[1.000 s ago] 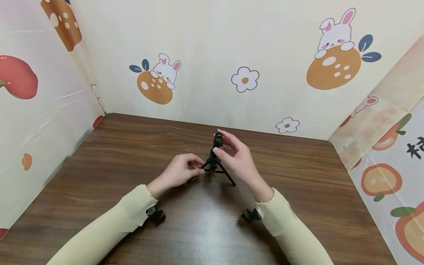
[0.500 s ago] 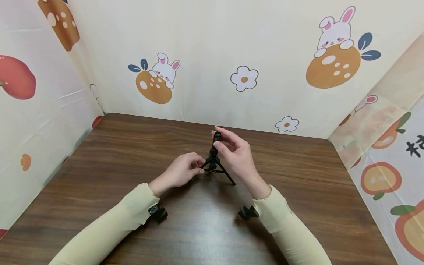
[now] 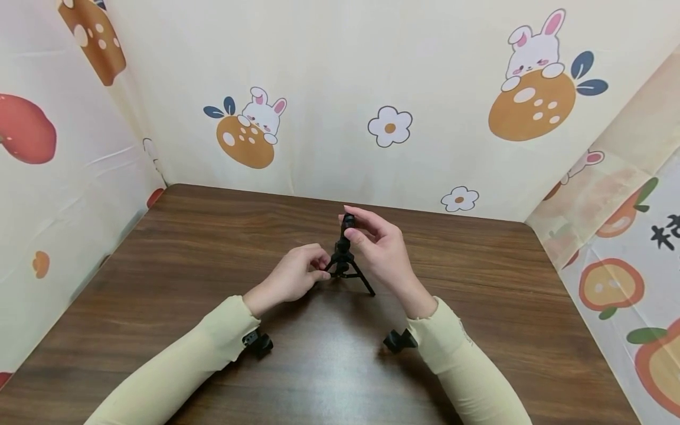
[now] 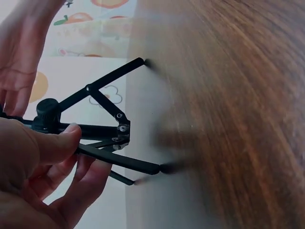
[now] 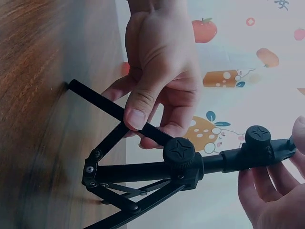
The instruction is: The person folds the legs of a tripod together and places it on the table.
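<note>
A small black tripod [image 3: 342,258] stands on the table with its legs spread. My left hand [image 3: 289,274] pinches one leg between thumb and fingers; the left wrist view shows the thumb [image 4: 66,138] lying along that leg. At the top, my right hand [image 3: 386,251] holds the tripod's head, with the thumb on the near side and fingers reaching behind. Two round knobs show in the right wrist view: a larger knob [image 5: 178,151] at the leg joint and a smaller knob [image 5: 258,135] by the head. Hinged braces join the legs to the centre column [image 5: 136,172].
The brown wood-grain table [image 3: 186,366] runs back to a cream curtain [image 3: 329,71] printed with rabbits, fruit and flowers. More printed cloth hangs at both sides. Small black cameras sit at the left wrist [image 3: 260,343] and right wrist [image 3: 397,341].
Both hands keep hold of the tripod. Its upper part has straightened slightly under the right hand, and the left hand has shifted a little to the right.
</note>
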Demonstrator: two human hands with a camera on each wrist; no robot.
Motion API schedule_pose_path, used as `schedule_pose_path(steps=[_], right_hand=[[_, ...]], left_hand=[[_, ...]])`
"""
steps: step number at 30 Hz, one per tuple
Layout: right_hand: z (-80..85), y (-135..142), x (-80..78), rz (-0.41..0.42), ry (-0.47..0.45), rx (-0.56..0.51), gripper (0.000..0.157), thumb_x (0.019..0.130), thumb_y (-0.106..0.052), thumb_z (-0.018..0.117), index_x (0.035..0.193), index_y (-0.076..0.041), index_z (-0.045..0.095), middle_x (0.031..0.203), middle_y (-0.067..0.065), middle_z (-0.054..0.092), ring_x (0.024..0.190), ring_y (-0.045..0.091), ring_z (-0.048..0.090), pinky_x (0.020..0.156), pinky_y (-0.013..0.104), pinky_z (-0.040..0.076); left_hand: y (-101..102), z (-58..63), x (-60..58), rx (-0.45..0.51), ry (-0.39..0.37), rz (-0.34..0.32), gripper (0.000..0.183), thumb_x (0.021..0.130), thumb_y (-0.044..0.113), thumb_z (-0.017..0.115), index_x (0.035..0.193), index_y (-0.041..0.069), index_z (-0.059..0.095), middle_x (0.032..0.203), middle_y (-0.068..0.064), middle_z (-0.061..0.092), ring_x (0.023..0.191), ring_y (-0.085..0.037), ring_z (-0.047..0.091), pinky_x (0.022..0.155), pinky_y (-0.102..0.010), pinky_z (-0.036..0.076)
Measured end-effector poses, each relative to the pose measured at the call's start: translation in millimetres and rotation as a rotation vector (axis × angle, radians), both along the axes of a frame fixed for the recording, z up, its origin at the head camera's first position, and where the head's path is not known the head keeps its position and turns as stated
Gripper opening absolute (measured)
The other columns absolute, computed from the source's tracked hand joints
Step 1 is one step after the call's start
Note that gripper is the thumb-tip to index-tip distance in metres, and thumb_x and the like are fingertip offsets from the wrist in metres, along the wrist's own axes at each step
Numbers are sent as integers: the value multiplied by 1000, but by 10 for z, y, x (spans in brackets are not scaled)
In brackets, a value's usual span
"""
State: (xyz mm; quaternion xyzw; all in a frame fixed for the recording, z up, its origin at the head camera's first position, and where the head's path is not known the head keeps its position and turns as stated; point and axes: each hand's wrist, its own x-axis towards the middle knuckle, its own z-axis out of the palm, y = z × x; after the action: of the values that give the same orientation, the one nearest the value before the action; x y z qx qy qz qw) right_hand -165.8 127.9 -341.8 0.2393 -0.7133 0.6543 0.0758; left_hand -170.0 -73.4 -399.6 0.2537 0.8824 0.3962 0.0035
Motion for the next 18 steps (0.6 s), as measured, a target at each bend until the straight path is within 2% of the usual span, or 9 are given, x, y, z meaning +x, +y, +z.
schedule_pose_path(steps=[9,18], right_hand=[[18,6,-3,2,7,0,37,93,-1,66,130,-2,63,120,16,68,113,24,64,97,38,49],[15,18,-10,6,8,7,37,94,-3,66,131,-2,62,121,26,65,114,22,64,99,39,48]], left_hand=[[22,-48,15,44,30,59,12,83,4,80,90,9,71,87,3,63,82,-14,62,75,-35,52],[59,-114,19,186,15,45,14,83,-1,78,89,7,69,91,2,64,89,-16,67,81,-44,54]])
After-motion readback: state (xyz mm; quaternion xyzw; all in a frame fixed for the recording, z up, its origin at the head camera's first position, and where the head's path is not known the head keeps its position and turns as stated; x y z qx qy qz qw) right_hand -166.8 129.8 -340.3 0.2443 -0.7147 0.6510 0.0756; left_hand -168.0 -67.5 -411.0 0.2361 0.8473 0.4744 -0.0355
